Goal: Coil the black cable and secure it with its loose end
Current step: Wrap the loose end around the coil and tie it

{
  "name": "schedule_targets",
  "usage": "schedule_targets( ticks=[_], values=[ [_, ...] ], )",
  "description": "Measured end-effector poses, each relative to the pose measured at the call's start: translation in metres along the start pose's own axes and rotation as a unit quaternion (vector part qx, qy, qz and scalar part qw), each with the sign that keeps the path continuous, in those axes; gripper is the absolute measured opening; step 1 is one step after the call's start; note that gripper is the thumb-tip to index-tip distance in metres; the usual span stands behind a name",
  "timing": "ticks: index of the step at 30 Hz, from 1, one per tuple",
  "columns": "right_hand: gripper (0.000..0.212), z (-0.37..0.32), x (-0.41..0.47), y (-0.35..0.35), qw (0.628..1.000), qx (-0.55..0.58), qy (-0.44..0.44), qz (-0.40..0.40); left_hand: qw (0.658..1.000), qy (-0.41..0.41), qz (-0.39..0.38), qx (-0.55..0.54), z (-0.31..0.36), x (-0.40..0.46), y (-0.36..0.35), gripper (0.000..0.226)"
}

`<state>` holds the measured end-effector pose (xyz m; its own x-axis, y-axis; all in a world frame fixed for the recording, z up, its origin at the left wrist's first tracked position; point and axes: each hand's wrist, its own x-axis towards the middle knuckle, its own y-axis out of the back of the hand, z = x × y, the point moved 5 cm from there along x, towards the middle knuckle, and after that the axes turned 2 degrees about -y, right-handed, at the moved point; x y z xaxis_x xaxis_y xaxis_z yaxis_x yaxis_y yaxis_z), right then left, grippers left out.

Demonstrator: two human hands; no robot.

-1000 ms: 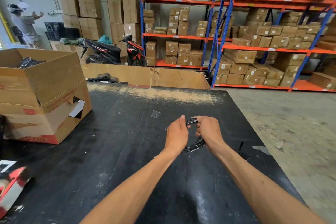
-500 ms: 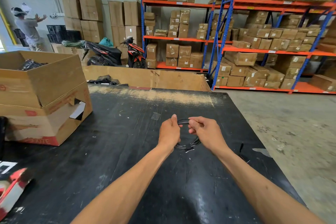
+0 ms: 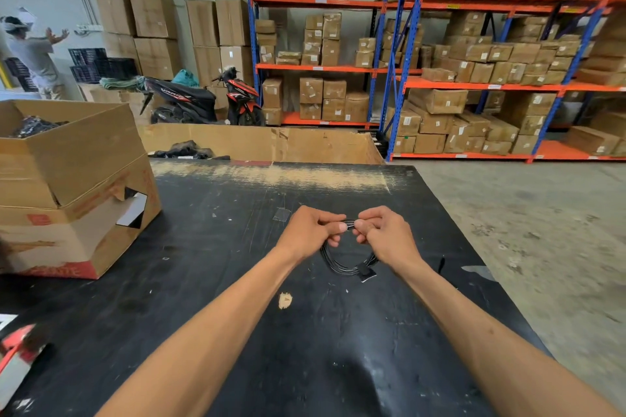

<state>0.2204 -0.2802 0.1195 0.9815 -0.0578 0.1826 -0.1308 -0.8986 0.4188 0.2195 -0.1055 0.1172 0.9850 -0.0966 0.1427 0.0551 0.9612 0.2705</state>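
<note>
The black cable [image 3: 342, 264] is wound into a small loop of several turns and hangs just above the black table [image 3: 216, 267]. My left hand [image 3: 310, 230] pinches the top of the loop from the left. My right hand [image 3: 384, 234] pinches it from the right, thumbs almost touching. A short stretch of cable shows between the two thumbs. A flat black connector sticks out at the loop's lower right, under my right wrist.
An open cardboard box [image 3: 71, 179] stands at the table's left. A red and white object [image 3: 17, 355] lies at the near left corner. Low cardboard walls [image 3: 264, 142] rise behind the table's far edge. Concrete floor lies to the right, shelving racks beyond, a person at far left.
Both hands have drifted slightly left and away across the table. They have closed in on the top of the loop, and the coil now hangs lower beneath them.
</note>
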Motion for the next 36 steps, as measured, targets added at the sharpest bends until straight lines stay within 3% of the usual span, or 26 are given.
schedule_targets(
  ticks=[2,9,16,20,22,25,27,30,32,36],
  values=[
    [0.004,0.005,0.001,0.002,1.0,-0.006,-0.002,0.0,0.999,-0.004,-0.006,0.042,0.0,0.001,-0.003,0.029],
    [0.003,0.03,0.005,0.001,0.994,0.086,-0.059,-0.034,0.993,0.0,0.102,0.054,-0.014,0.002,-0.023,0.015],
    [0.004,0.069,0.014,0.011,0.992,0.08,-0.09,-0.036,0.991,0.016,-0.018,0.135,-0.029,0.011,-0.055,0.025],
    [0.004,0.087,0.017,0.011,0.987,0.111,-0.096,-0.068,0.989,0.034,0.021,0.145,-0.038,0.018,-0.07,0.026],
    [0.011,0.094,0.023,0.017,0.991,0.07,-0.093,-0.059,0.988,0.044,0.052,0.136,-0.043,0.021,-0.077,0.025],
    [0.013,0.106,0.038,0.053,0.991,-0.113,-0.064,0.031,0.987,0.052,0.072,0.136,-0.054,0.027,-0.085,0.026],
    [0.027,0.121,0.051,0.074,0.96,-0.275,-0.044,0.018,0.986,0.06,0.075,0.137,-0.059,0.033,-0.086,0.027],
    [0.049,0.153,0.06,0.085,0.841,-0.527,-0.051,-0.112,0.985,0.072,0.081,0.134,-0.068,0.041,-0.086,0.028],
    [0.05,0.174,0.06,0.087,0.785,-0.592,-0.075,-0.164,0.985,0.078,0.088,0.13,-0.073,0.045,-0.084,0.027],
    [0.036,0.188,0.055,0.086,0.752,-0.632,-0.084,-0.169,0.984,0.082,0.089,0.129,-0.078,0.047,-0.082,0.026]
  ],
)
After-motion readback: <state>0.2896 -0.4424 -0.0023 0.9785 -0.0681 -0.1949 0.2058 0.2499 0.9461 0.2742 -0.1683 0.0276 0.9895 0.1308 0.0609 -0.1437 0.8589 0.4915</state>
